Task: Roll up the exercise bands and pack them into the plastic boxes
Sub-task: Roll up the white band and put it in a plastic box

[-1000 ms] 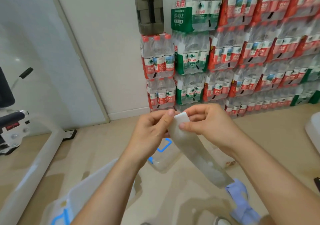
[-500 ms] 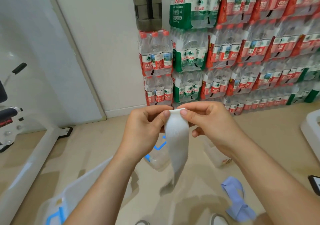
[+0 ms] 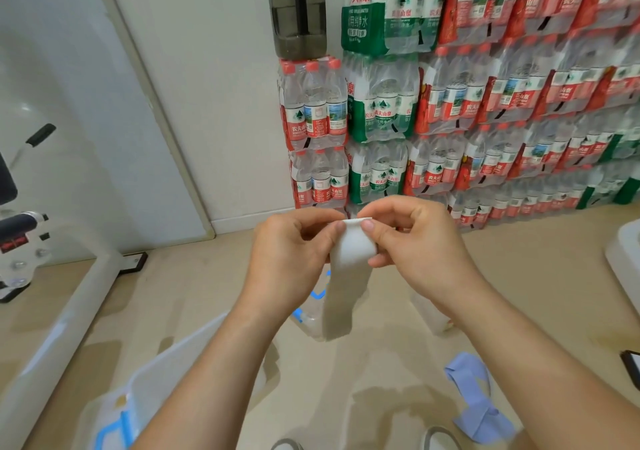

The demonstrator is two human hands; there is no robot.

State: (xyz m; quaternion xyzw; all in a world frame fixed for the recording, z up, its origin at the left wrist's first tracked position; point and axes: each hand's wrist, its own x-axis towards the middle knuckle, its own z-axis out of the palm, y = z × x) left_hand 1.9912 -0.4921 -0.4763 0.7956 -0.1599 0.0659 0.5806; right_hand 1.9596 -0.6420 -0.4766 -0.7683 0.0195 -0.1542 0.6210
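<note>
Up front, L hand (image 3: 294,252) and R hand (image 3: 415,242) both pinch the top edge of a white exercise band (image 3: 343,294) btw thumb and forefinger. Top end is curled over; the rest hangs down in front of a clear plastic box (image 3: 311,314) w/ blue latch. A second clear box (image 3: 114,411) sits under the L forearm. A blue band (image 3: 474,401) lies crumpled on the floor (image 3: 398,373), bottom right. Water-bottle packs (image 3: 485,103) are stacked along the wall, w/ a dark jug (image 3: 299,13) on top.

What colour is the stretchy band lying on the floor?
Light blue; the band shows in the head view, at lower right.
</note>
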